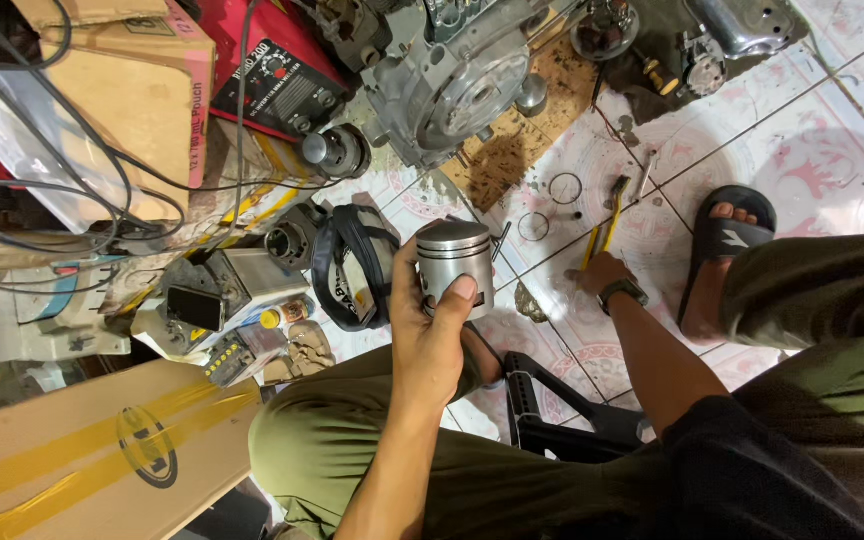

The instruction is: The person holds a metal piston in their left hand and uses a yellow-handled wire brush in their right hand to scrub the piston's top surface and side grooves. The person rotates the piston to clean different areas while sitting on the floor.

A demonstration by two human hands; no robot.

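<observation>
The left hand (432,330) grasps a metal piston (455,262) upright above the knee – thumb across its skirt, fingers wrapped behind. The right hand (602,272) closes on yellow-handled pliers (607,222) lying on the tiled floor (832,150)

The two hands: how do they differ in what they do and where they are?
The left hand is raised and grips a silver metal piston, thumb on its side; the right hand is low at the tiled floor and takes hold of yellow-handled pliers. The left wrist is bare; the right wrist wears a dark watch. Both are bare hands, each on a thing.
</observation>
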